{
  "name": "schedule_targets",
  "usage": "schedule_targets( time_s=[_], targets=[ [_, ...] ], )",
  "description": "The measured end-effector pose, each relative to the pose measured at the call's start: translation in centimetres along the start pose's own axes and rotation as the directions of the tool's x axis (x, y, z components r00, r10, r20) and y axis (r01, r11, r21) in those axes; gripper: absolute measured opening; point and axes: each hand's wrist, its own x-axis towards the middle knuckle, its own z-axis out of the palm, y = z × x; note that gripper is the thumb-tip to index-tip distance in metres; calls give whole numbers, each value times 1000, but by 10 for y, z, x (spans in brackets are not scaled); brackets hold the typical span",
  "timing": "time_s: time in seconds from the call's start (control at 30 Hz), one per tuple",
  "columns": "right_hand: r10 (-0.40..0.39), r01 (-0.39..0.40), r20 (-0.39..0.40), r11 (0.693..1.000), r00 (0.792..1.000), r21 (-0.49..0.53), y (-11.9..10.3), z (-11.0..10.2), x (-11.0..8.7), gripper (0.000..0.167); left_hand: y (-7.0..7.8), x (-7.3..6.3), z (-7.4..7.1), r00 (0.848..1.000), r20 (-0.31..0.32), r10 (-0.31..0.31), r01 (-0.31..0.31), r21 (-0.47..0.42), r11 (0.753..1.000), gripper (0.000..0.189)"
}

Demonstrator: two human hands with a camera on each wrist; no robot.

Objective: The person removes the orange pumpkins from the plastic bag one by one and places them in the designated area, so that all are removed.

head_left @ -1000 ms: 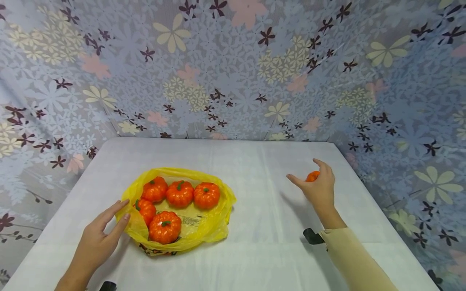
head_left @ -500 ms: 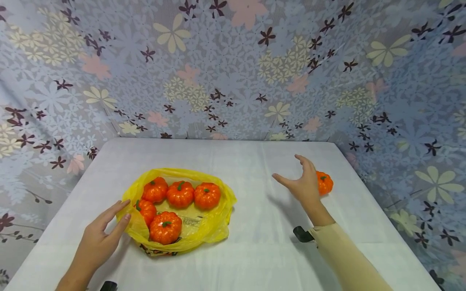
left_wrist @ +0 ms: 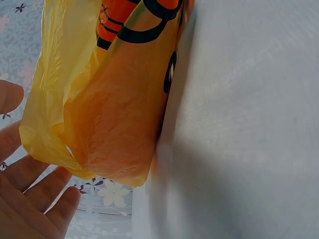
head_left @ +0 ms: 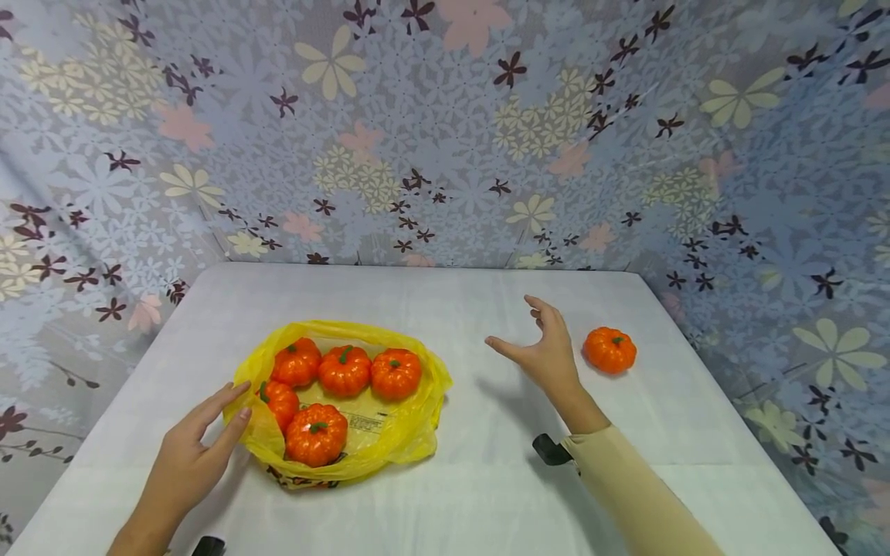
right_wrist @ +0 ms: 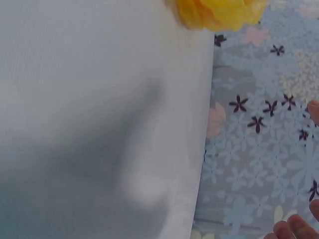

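Note:
A yellow plastic bag (head_left: pixel 417 448) lies with its mouth spread on the left half of the table. Inside it sit several small orange pumpkins (head_left: pixel 316 435) with green stems. My left hand (head_left: pixel 186 455) is at the bag's left rim, fingers extended against the plastic; the left wrist view shows the fingers (left_wrist: pixel 26 172) behind the bag's edge, not curled round it. My right hand (head_left: pixel 549 363) hovers over the table between the bag and a lone pumpkin (head_left: pixel 609 350), thumb and fingers spread apart with nothing between them. That pumpkin rests on the cloth to the right of the hand.
A white cloth (head_left: pixel 480 494) covers the table. Flowered fabric (head_left: pixel 445 154) hangs behind it and along both sides. A black camera mount (head_left: pixel 552 449) sticks out at the right wrist, and another (head_left: pixel 208 547) shows near the left wrist.
My right hand has moved left, away from the lone pumpkin, which now shows whole beside it. The left hand, the bag and the pumpkins in it have stayed put.

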Motion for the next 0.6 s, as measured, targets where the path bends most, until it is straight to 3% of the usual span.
schedule_targets(
  time_s=[0.37,0.6],
  targets=[
    [-7,-9,121,991,993,135,-20,29,-11,90,1,-1,0,1000,8,-13,13,-6,1000,48],
    [-42,16,151,985,988,170,-28,40,-16,85,0,-1,0,1000,0,-3,3,-8,1000,47]
  ],
)
